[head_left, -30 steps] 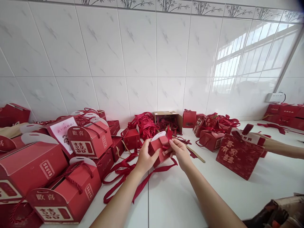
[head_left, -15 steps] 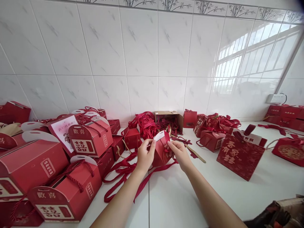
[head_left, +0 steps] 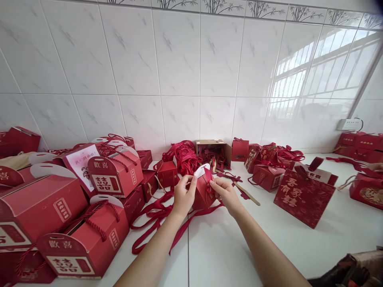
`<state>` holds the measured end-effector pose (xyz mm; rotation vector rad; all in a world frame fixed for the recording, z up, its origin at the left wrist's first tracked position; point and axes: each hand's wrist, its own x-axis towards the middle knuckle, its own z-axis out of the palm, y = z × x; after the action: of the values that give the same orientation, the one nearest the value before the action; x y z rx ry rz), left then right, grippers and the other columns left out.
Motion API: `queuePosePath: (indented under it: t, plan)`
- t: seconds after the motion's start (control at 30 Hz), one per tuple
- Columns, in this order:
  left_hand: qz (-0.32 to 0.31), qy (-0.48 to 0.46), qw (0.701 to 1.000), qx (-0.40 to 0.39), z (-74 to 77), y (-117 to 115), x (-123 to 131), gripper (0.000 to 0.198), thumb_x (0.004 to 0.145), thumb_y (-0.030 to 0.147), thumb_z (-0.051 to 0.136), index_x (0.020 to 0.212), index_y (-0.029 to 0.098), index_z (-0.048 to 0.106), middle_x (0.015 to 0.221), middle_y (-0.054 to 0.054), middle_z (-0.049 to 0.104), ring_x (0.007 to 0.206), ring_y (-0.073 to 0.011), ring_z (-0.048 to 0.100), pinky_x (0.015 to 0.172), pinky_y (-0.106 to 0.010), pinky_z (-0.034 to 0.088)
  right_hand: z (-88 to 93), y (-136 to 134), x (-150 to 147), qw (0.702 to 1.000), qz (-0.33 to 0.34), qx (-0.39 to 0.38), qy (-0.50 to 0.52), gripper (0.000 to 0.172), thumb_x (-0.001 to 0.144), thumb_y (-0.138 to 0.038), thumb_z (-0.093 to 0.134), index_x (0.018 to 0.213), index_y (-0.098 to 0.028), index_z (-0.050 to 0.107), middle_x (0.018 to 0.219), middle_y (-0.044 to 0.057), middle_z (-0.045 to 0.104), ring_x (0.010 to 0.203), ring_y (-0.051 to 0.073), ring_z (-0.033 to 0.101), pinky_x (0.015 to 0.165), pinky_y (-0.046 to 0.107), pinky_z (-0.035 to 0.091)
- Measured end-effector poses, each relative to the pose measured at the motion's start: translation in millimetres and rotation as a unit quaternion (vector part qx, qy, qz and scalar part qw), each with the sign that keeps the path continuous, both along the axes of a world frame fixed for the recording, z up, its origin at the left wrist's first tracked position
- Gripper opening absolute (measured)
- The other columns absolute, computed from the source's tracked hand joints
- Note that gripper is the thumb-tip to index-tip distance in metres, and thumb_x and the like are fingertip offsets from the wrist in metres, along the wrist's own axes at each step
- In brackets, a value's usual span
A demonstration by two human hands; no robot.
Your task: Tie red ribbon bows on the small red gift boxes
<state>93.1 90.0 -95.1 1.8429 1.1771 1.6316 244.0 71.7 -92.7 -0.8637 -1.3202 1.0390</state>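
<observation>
Here a small red gift box (head_left: 202, 190) was held above the white counter (head_left: 239, 247), near its middle, between two bare hands. The left hand (head_left: 183, 196) was closed on the box's left side, its thumb and forefinger pinching the white, rounded top flap (head_left: 201, 170); the right hand (head_left: 225, 193) was closed on the right side, the fingertips pressed against the red flap at the top. Long red ribbons (head_left: 155, 217) were seen trailing from beneath the box toward the near left. Larger red handled boxes (head_left: 115, 175) were stacked to the left, an open cardboard carton (head_left: 213, 151) stood at the far wall, and a large flat red bag (head_left: 303, 197) lay to the right. As a judgement, the thin card flaps could be creased or torn if pinched too hard or folded off their scored lines, and the loose ribbons could be snagged under the forearms, so that the box would be dragged out of the grip.
</observation>
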Motion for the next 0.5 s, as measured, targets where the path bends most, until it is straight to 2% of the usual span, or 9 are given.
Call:
queuePosePath:
  t: [0.2,0.5]
  plan:
    - [-0.007,0.006,1.0,0.006,0.4,-0.7,0.2,0.027,0.086,0.041,0.048,0.081,0.018,0.061,0.08,-0.003,0.065,0.076,-0.0164,0.059,0.07,-0.026,0.045,-4.3,2.9,1.9,1.0,-0.001,-0.002,-0.01,0.042,0.071,-0.054,0.063,0.054,-0.017,0.054,0.052,-0.002,0.044,0.047,0.008,0.032,0.044,0.024,0.022]
    - [-0.007,0.051,0.997,0.056,-3.3,1.5,-1.7,0.024,0.086,0.039,0.048,0.083,0.019,0.061,0.083,-0.004,0.065,0.082,-0.0178,0.06,0.078,-0.03,0.046,-2.1,2.4,-0.8,1.0,-0.018,-0.021,0.014,0.042,0.066,-0.054,0.065,0.051,-0.017,0.051,0.049,-0.002,0.046,0.045,0.008,0.032,0.043,0.023,0.022]
